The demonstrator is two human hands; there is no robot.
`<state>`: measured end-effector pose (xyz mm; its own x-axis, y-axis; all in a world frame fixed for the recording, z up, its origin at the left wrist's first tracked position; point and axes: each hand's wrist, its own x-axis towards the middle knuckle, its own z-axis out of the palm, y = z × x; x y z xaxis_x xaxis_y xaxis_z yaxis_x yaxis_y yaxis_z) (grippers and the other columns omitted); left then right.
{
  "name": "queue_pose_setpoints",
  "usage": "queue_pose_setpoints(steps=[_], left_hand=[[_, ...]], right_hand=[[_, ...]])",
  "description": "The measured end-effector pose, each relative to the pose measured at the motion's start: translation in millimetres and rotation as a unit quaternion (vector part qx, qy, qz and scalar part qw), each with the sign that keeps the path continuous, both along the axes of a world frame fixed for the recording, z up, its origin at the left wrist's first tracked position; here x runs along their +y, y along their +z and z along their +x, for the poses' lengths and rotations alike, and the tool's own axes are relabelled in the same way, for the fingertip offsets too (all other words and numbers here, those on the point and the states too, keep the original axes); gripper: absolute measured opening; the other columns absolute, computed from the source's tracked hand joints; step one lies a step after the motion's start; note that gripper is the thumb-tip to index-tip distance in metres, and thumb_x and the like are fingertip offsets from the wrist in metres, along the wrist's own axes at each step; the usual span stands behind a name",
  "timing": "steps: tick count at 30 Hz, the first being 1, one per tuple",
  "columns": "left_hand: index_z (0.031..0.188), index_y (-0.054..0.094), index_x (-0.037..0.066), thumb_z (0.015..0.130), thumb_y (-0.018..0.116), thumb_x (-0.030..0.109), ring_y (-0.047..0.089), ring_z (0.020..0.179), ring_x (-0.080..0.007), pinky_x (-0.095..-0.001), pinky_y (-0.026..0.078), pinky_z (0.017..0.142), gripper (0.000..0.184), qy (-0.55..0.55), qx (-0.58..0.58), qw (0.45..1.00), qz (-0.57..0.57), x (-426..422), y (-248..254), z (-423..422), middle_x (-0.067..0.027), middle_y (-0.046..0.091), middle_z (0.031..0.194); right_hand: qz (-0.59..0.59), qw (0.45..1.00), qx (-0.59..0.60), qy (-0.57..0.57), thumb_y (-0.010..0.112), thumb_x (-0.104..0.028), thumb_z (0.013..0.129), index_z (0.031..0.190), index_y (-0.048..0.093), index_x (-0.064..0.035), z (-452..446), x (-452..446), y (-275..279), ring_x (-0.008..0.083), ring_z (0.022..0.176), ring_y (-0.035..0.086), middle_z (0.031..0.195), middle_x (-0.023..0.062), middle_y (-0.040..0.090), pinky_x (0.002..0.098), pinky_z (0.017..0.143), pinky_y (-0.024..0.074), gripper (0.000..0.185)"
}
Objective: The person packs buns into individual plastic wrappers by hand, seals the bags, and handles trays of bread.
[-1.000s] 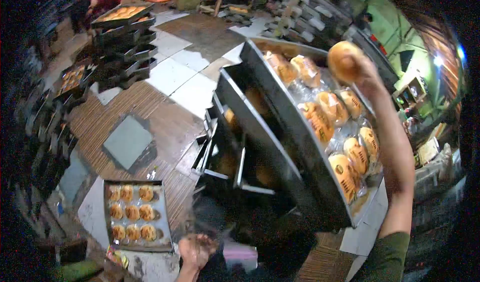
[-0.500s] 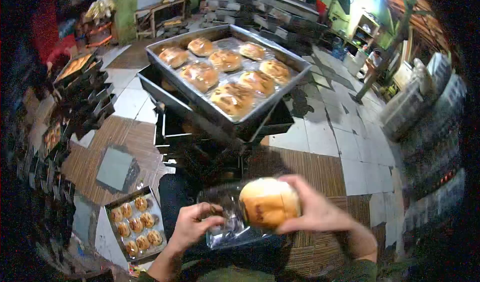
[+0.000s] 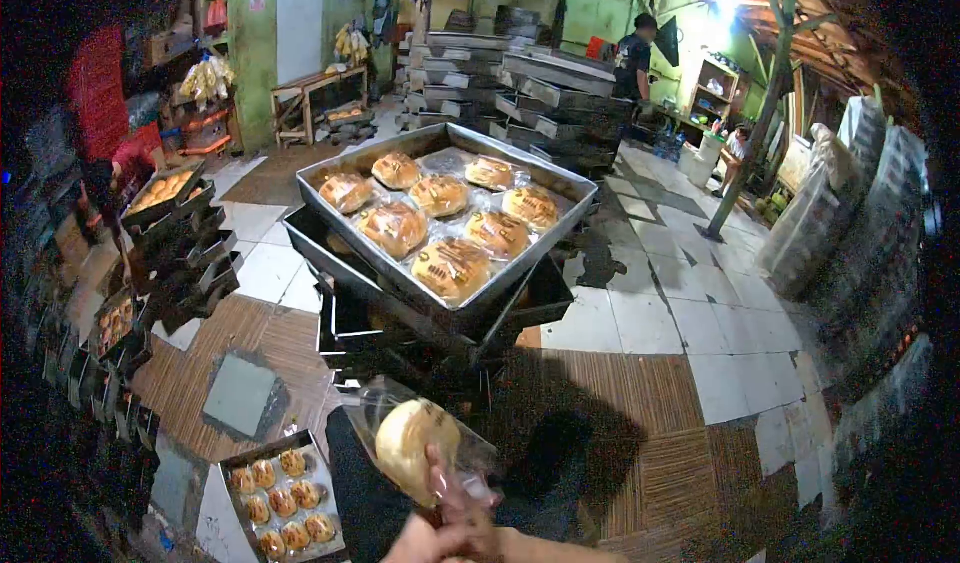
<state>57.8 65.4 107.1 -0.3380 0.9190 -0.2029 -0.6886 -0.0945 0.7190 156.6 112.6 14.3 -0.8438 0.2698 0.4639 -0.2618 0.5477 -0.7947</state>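
A round golden bun (image 3: 412,448) is inside a clear plastic bag (image 3: 375,403) low in the middle of the view. My left hand (image 3: 418,543) is closed around the gathered lower end of the bag. Crossing close over it, my right hand (image 3: 462,513) has its fingers against the bun's lower side, seen partly through the plastic. The two hands overlap, so some fingers are hidden. Just beyond them, a metal tray (image 3: 395,281) holds several bagged buns (image 3: 452,268) with brown markings on top.
Under that tray stand more stacked dark trays (image 3: 345,313). Another tray of bagged buns (image 3: 282,503) lies on the floor at lower left. Tray stacks (image 3: 180,228) line the left side, near a person in red (image 3: 140,153). Further back are tall tray stacks (image 3: 460,78) and a person in dark clothes (image 3: 632,63).
The bun has gone from my right hand into the bag my left hand held. Both hands have come together lower down. My view has tilted up, showing more of the room.
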Motion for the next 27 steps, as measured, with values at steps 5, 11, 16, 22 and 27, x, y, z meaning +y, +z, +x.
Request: queue_pose_setpoints(steps=[5,11,16,22,27], left_hand=[[0.130,0.027,0.018,0.080,0.052,0.047,0.042,0.108,-0.0331,-0.0477,0.040,0.085,0.063,-0.025,-0.024,0.973,0.229,14.5,-45.0,-35.5,-0.0110,0.038,0.124],[0.131,0.029,0.014,0.088,0.030,0.049,0.038,0.118,-0.0308,-0.0518,0.030,0.099,0.055,0.192,-0.331,0.900,0.210,8.8,-202.4,-123.0,-0.0181,0.039,0.127],[0.131,0.028,0.013,0.088,0.027,0.048,0.040,0.115,-0.0303,-0.0490,0.028,0.099,0.055,0.013,-0.273,0.923,0.272,23.9,-211.1,-110.6,-0.0198,0.034,0.129],[0.117,0.043,-0.001,0.075,0.046,0.063,0.051,0.099,-0.0363,-0.0504,0.044,0.084,0.077,0.027,-0.344,0.917,0.199,25.1,-151.2,-115.5,-0.0243,0.050,0.110],[0.122,0.039,0.006,0.081,0.039,0.060,0.045,0.109,-0.0393,-0.0583,0.042,0.082,0.068,0.190,-0.222,0.922,0.253,15.9,-91.9,-101.6,-0.0208,0.048,0.116]], right_hand=[[0.019,0.992,0.111,0.049,0.048,-0.019,0.084,0.125,0.038,-0.0021,-26.9,13.4,4.0,0.0325,0.126,0.026,0.134,0.0176,0.029,0.0412,0.104,0.0218,0.045],[0.263,0.957,-0.052,0.108,0.054,-0.050,0.070,0.127,0.027,0.0085,-53.4,22.5,89.8,0.0410,0.119,0.032,0.129,0.0291,0.030,0.0451,0.098,0.0289,0.086],[0.439,0.896,0.023,-0.061,0.054,-0.016,0.068,0.087,0.055,-0.0039,-88.6,47.3,-1.1,0.0211,0.089,0.052,0.092,0.0103,0.055,0.0323,0.073,0.0431,0.022],[0.453,0.889,0.039,0.058,0.055,-0.022,0.071,0.083,0.055,-0.0056,-76.8,30.0,5.0,0.0223,0.082,0.048,0.086,0.0080,0.052,0.0319,0.067,0.0410,0.020],[0.032,0.993,-0.064,-0.098,0.061,-0.020,0.078,0.090,0.057,-0.0036,-50.7,38.2,24.0,0.0251,0.073,0.049,0.083,0.0099,0.049,0.0340,0.067,0.0419,0.020]])
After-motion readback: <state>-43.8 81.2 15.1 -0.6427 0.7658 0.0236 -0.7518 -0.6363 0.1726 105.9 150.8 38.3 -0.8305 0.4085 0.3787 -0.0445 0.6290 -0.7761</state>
